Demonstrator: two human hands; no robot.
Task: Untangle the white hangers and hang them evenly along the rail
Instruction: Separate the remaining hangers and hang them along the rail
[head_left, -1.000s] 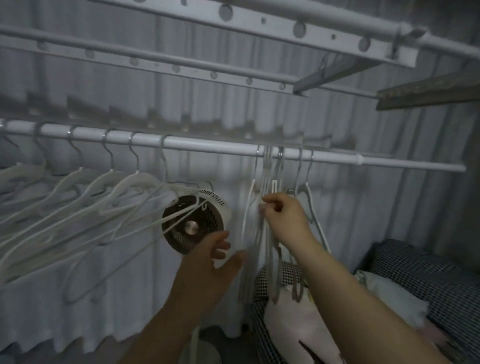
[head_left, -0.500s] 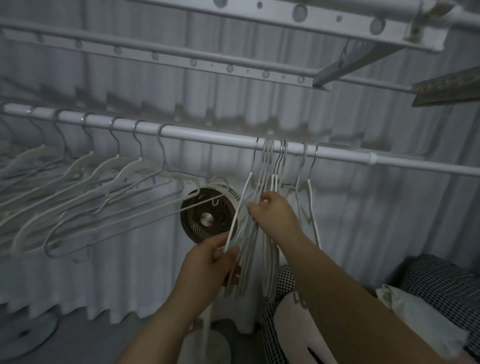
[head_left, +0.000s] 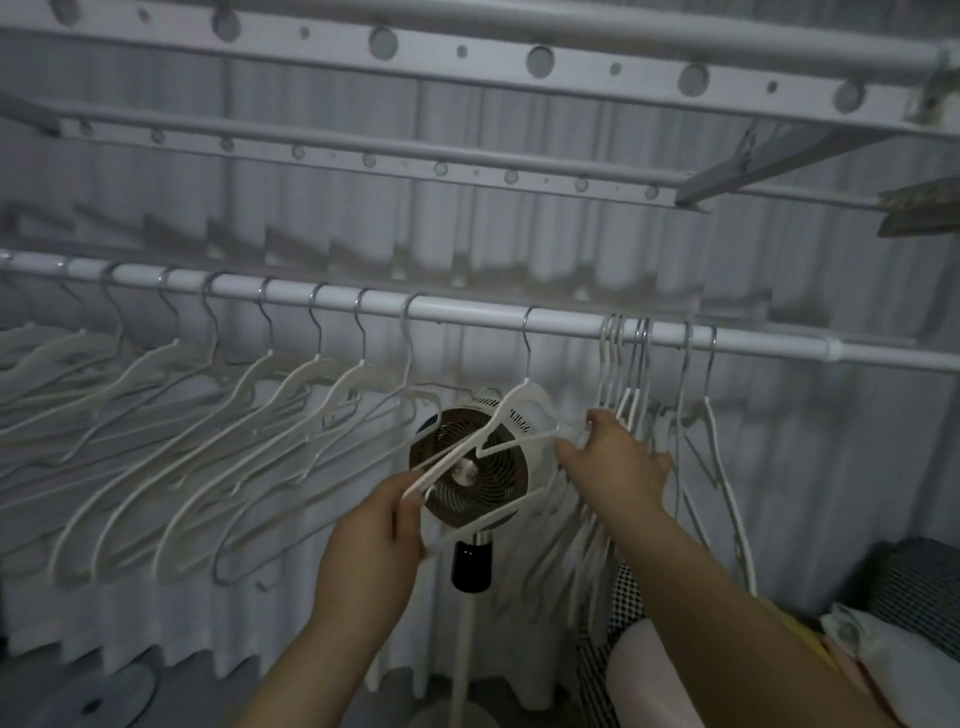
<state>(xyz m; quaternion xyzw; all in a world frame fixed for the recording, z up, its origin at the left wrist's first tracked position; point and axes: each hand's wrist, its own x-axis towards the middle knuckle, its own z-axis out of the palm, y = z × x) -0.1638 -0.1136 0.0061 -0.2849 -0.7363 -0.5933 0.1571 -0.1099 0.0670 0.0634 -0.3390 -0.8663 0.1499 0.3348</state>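
Note:
A white rail (head_left: 467, 312) runs across the view. Several white hangers (head_left: 270, 410) hang spaced along its left part. One white hanger (head_left: 511, 410) hangs alone near the middle, turned sideways. My left hand (head_left: 379, 530) pinches its lower left end, and my right hand (head_left: 613, 462) holds its right end. Just right of my right hand, a tight bunch of hangers (head_left: 623, 395) crowds the rail, their bodies drooping behind my right forearm. Two more hooks (head_left: 698, 353) hang a little further right.
A standing fan (head_left: 467, 467) on a pole sits right behind the held hanger. Perforated metal rails (head_left: 519, 57) cross overhead. A pleated curtain (head_left: 810, 467) covers the back. Checked bedding and pillows (head_left: 904, 597) lie at the lower right. A round base (head_left: 93, 701) rests on the floor at left.
One hanger has been pulled left out of the tight bunch and now hangs apart on the rail. My left hand took hold of its lower end. The view shifted right and up.

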